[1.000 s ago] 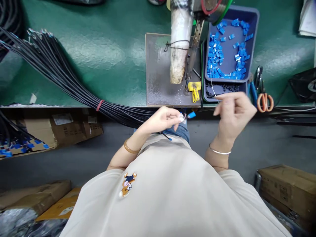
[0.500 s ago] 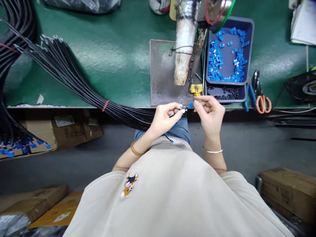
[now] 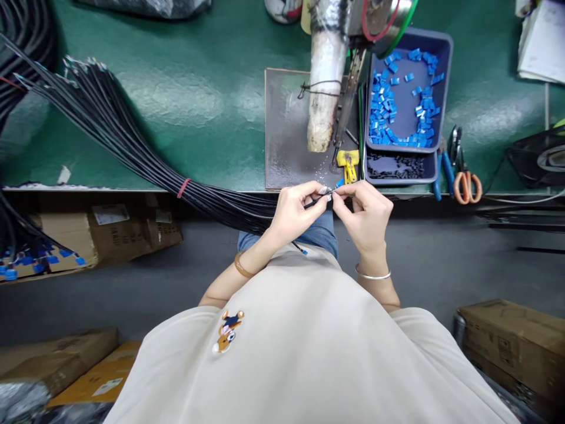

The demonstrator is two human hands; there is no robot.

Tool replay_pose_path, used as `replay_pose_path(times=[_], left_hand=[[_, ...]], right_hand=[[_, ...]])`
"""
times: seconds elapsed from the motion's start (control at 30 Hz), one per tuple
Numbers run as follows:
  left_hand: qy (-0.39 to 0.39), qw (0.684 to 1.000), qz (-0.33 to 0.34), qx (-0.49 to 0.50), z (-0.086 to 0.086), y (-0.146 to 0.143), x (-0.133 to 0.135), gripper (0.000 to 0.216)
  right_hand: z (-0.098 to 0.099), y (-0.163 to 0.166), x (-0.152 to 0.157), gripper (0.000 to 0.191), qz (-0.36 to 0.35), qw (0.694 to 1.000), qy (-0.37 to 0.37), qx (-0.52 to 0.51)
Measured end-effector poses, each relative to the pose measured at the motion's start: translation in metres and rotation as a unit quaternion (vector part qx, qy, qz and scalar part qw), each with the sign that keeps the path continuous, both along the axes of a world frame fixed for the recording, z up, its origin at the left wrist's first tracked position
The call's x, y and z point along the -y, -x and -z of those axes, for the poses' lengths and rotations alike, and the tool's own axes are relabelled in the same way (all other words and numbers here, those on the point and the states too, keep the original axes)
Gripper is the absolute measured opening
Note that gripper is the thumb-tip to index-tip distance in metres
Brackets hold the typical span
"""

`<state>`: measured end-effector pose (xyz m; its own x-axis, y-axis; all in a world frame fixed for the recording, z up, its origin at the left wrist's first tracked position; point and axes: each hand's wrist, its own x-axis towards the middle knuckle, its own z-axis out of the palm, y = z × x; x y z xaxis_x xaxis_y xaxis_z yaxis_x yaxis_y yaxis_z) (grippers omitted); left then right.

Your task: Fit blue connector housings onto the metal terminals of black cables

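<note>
My left hand (image 3: pixel 296 213) is closed in a pinch on a black cable (image 3: pixel 310 204), near its end in front of the table edge. Close beside it, my right hand (image 3: pixel 364 213) pinches the same cable's end, fingertips almost touching the left ones. A blue connector (image 3: pixel 339 184) pokes out just above the right fingertips, partly hidden. Under my left wrist runs a thick bundle of black cables (image 3: pixel 220 203), tied with a red band (image 3: pixel 184 188). One cable end with a blue connector (image 3: pixel 304 252) hangs over my lap.
Beyond my hands are a yellow clip-like piece (image 3: pixel 348 164), a brown board (image 3: pixel 282 129) and a wrapped white tube (image 3: pixel 324 94). To the right stand a tray (image 3: pixel 408 88) of blue connectors, a smaller tray (image 3: pixel 430 168) of black pieces, pliers (image 3: pixel 447 168) and orange-handled scissors (image 3: pixel 468 187).
My right hand has moved left and slightly down, from the blue connector's tip to the cable behind it. The left hand stays nearly in place, still pinching. The whole view has shifted slightly.
</note>
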<state>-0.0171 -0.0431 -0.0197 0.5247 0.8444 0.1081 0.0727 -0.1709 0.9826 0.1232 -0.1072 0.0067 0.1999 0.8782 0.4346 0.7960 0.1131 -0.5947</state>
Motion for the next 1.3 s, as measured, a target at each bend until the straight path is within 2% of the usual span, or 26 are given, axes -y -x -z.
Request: replay_pose_path(times=[0.5,0.57,0.63,0.7,0.77,0.93,1.07,1.17,1.23,1.3], left_hand=[[-0.080,0.996,-0.011,-0.033,0.001,-0.003,0.003,0.013],[-0.036,0.999,0.002,-0.014,0.001,-0.003,0.002,0.017],[0.055,0.997,0.027,0.036,0.001,-0.001,0.000,0.021],[0.153,0.982,0.055,0.093,0.000,0.002,-0.004,0.025],[0.219,0.965,0.070,0.123,0.000,0.006,-0.007,0.027],[0.256,0.957,0.053,0.126,-0.003,0.009,-0.008,0.031],[0.231,0.964,0.048,0.120,0.000,0.006,-0.005,0.031],[0.206,0.971,0.043,0.116,0.003,0.004,-0.004,0.028],[0.192,0.974,0.031,0.117,0.004,0.003,-0.004,0.026],[0.176,0.976,0.020,0.123,0.005,0.003,-0.004,0.025]], right_hand=[[0.003,-0.002,-0.001,0.006,0.005,1.000,0.015,0.002],[0.006,-0.004,-0.002,0.006,0.016,0.997,0.041,-0.064],[0.010,-0.008,-0.004,0.008,0.011,0.981,0.087,-0.175],[0.016,-0.012,-0.006,0.010,-0.009,0.955,0.125,-0.269],[0.019,-0.015,-0.006,0.011,-0.017,0.944,0.132,-0.302],[0.009,-0.012,-0.002,0.016,0.042,0.970,0.061,-0.231],[-0.004,-0.005,-0.001,0.012,0.021,0.990,0.062,-0.126],[-0.006,-0.003,-0.002,0.011,0.009,0.996,0.054,-0.070],[-0.003,-0.005,-0.002,0.012,0.000,0.993,0.069,-0.091],[0.001,-0.009,-0.003,0.013,-0.029,0.980,0.102,-0.165]])
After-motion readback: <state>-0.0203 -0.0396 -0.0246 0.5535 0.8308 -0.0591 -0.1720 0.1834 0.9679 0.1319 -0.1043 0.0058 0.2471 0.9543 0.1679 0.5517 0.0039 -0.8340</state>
